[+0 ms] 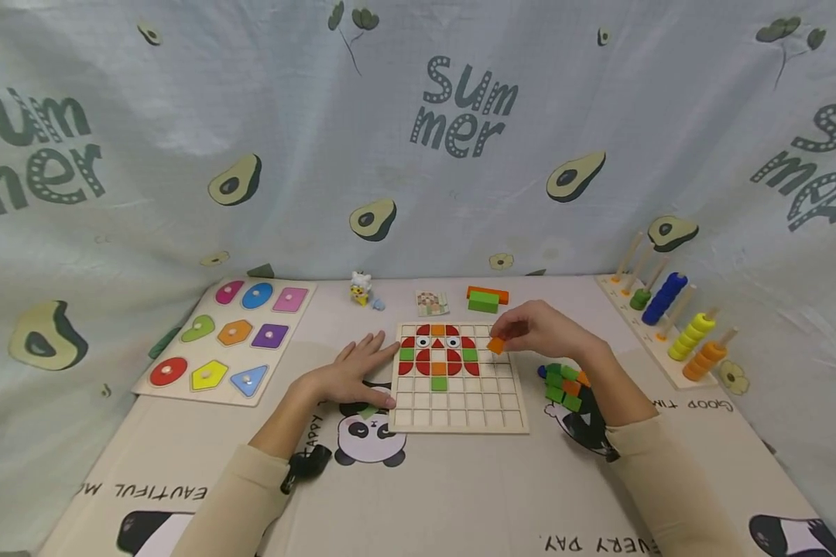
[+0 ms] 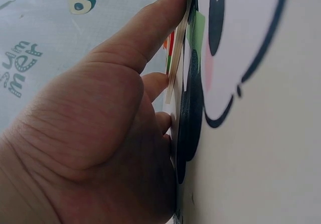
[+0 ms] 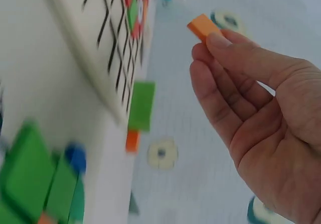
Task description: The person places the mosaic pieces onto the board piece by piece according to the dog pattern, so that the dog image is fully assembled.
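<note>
A wooden grid board [image 1: 418, 422] lies mid-table, with red, orange, green and eye-printed tiles forming a figure in its upper left. My right hand [image 1: 539, 329] pinches an orange square tile [image 1: 496, 345] between thumb and fingertips over the board's upper right. That orange tile [image 3: 204, 27] shows clearly at the fingertips in the right wrist view. My left hand [image 1: 358, 371] rests at the board's left edge with fingers spread; its thumb touches the lower part of that edge. In the left wrist view, the left hand [image 2: 95, 108] lies alongside the board's thin edge [image 2: 176, 66].
Loose green and orange tiles [image 1: 563, 387] are heaped right of the board. Behind it lie a picture card [image 1: 432, 302], green and orange blocks [image 1: 484, 302] and a small figurine [image 1: 360, 288]. A shape puzzle [image 1: 254, 371] lies left; a peg stacker [image 1: 651, 338] stands right.
</note>
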`<state>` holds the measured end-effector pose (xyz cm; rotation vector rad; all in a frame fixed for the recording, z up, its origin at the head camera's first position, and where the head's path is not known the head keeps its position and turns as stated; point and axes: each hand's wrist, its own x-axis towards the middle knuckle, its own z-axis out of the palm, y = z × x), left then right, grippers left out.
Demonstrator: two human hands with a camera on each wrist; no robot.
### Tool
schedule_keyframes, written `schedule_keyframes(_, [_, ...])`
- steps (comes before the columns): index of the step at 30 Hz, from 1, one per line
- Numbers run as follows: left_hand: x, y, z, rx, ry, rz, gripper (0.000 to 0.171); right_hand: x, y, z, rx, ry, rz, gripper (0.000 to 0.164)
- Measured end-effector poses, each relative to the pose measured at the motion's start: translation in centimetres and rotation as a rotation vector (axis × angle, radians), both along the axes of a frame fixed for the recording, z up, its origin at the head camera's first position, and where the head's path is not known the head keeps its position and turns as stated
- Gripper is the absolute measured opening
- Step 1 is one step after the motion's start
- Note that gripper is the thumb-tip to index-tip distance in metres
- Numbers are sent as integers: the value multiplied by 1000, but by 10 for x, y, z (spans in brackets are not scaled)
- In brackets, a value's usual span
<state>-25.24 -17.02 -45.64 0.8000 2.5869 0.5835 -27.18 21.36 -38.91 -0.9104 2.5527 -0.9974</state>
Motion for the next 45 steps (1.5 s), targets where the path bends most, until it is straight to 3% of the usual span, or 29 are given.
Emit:
schedule_keyframes(7, [1, 0, 2, -4, 12, 7, 104, 5, -45, -7, 74, 2, 115, 22])
schedule_keyframes(13, [1, 2, 2, -11, 15, 11, 104, 9, -65, -20, 165, 16, 179, 20])
schedule_keyframes(29, [2, 3, 3, -9, 3, 11, 103, 14, -79, -36, 277, 12, 106, 21])
schedule_keyframes(37, [2, 2, 2, 0, 4, 7, 103, 14, -54, -24, 198, 40, 75, 30])
schedule_keyframes(45, [2, 1, 3, -4, 0, 7, 103, 14, 18, -2, 53, 135, -133, 48])
